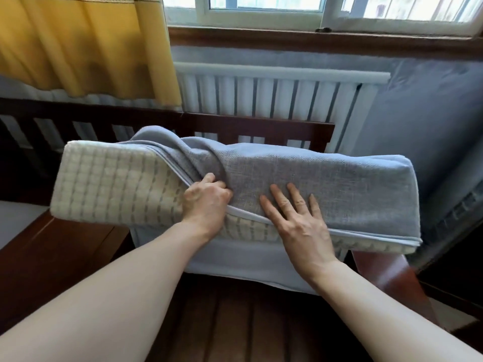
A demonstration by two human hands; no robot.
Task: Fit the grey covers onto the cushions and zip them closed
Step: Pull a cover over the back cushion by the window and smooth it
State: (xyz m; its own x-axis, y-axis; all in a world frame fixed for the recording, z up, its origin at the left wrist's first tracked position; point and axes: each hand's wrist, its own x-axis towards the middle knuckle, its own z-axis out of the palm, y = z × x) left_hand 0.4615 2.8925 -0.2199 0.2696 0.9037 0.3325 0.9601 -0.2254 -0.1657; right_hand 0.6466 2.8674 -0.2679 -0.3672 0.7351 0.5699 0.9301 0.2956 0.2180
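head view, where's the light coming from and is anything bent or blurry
Head view: daylight enters through the window at the top, which is blown out to near white; the wide lens bows the sill and the radiator; the grey cover and both hands are sharp, while the bottom right corner beside the right hand smears softly.

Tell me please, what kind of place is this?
Probably a room in a home, perhaps a living room. A yellow curtain hangs beside a window, a white radiator stands under the sill, and the cushion lies on a dark wooden bench.
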